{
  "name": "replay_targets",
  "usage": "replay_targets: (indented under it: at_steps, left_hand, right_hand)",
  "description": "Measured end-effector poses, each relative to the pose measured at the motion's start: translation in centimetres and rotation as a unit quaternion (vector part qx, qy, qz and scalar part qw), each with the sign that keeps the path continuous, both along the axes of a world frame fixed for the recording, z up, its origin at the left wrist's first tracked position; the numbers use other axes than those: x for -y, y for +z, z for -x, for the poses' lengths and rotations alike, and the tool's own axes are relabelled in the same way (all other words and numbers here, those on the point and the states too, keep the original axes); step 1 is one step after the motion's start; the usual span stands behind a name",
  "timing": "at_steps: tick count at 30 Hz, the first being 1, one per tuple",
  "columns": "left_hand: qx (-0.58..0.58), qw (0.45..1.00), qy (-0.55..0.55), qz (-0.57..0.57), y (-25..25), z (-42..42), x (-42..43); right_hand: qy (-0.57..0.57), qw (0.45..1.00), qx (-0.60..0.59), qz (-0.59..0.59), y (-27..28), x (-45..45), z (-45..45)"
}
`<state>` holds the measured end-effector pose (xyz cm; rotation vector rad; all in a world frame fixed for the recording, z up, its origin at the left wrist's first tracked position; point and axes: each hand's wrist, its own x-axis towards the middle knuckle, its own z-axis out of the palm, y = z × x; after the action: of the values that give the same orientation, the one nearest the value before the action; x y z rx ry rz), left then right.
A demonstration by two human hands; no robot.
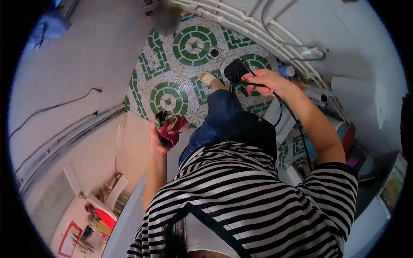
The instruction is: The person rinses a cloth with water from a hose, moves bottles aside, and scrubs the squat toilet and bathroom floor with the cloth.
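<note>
My left hand (157, 139) is closed around a crumpled bundle of cloth (172, 129), dark red with green, black and pale parts. It is held out to the left of my leg, above the floor. My right hand (266, 81) pinches a black cable (289, 105) between thumb and fingers. Close to its fingertips hangs a black box-shaped device (235, 70) with thin dark straps or cords below it. What the device is I cannot make out. From my right hand the cable runs back along my forearm toward my striped sleeve.
Green and white patterned tiles (169, 98) cover the floor, with a round drain (214, 52). White pipes (241, 19) follow the far wall. At right stand a blue-and-white container (287, 71) and assorted household items. Cables hang on the left wall, near a doorway.
</note>
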<state>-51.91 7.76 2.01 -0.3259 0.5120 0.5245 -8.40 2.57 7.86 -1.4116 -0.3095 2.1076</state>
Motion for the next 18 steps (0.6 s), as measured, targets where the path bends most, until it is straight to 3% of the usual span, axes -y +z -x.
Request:
replay_targets:
  at_steps: [1,2,5,6,7,9,11,12,15,17,18]
  left_hand:
    - [0.083,0.996,0.003,0.017,-1.2,0.7,-0.9]
    - [-0.044,0.997,-0.025,0.058,-0.7,0.3,-2.5]
    - [-0.319,0.947,-0.038,-0.002,4.0,-5.1,-5.5]
    - [-0.034,0.995,-0.064,-0.067,1.6,-4.6,-6.7]
    - [0.056,0.994,-0.07,-0.066,-0.1,-4.7,-8.1]
    - [-0.083,0.983,-0.138,-0.088,3.0,-7.3,-11.0]
    - [-0.024,0.983,-0.151,-0.102,2.8,-7.9,-13.5]
    - [0.086,0.989,-0.108,-0.044,1.5,-8.4,-14.3]
    - [0.018,0.99,-0.116,-0.082,-0.8,-8.1,-16.6]
    - [-0.069,0.99,-0.08,-0.094,1.3,-9.0,-17.7]
    - [-0.068,0.992,-0.074,-0.071,-1.7,-8.1,-17.9]
  right_hand:
    - [0.031,0.999,0.013,-0.009,1.4,-1.5,0.1]
    - [0.065,0.998,0.002,-0.019,2.4,-3.1,0.1]
    - [0.137,0.989,0.008,-0.056,5.3,-7.0,0.9]
    - [0.17,0.982,0.018,-0.077,6.7,-8.1,1.4]
    - [0.208,0.973,-0.001,-0.096,7.2,-9.9,1.5]
    - [0.276,0.955,-0.001,-0.11,9.0,-13.1,2.5]
    - [0.308,0.943,-0.057,-0.109,10.1,-16.1,3.4]
    - [0.331,0.937,-0.065,-0.095,10.6,-17.6,3.7]
    - [0.39,0.913,-0.084,-0.088,11.4,-23.0,5.2]
    - [0.435,0.892,-0.08,-0.094,11.3,-26.1,6.5]
    - [0.459,0.88,-0.077,-0.096,11.2,-27.8,7.2]
